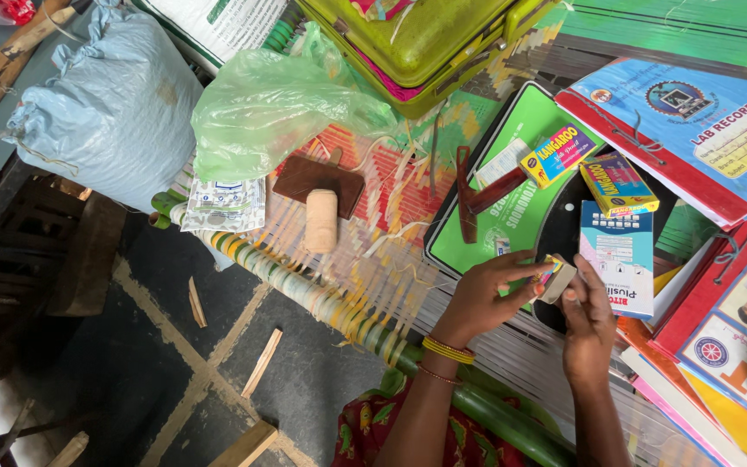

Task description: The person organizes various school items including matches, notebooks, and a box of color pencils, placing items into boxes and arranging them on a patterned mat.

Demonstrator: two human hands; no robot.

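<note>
A woven mat (365,259) in bright stripes of orange, green and white covers a raised surface, its rolled edge hanging over a dark stone floor (157,372) where a few slivers of wood lie. Seen from above, the person's left hand (486,298), with yellow bangles (448,349) at the wrist, and right hand (588,324) meet over the mat's right part, both pinching a small box (557,278) between fingers and thumbs; the left fingertips close on its left end, the right ones on its right end, and the box is tilted, just above the edge of a green board (512,173). On that board lie a dark red wooden tool (477,195) and a small yellow box (558,156); another little yellow and blue box (617,183) sits just beside it, touching a white and blue packet (620,255) next to the right hand. Notebooks (702,138) in red and blue are stacked at the right. Farther left on the mat stand a spool of pale thread (321,220) against a brown block (317,183), near a crumpled green plastic bag (278,108) and a large pale blue sack (110,104). A yellow-green case (425,43) lies at the top.
</note>
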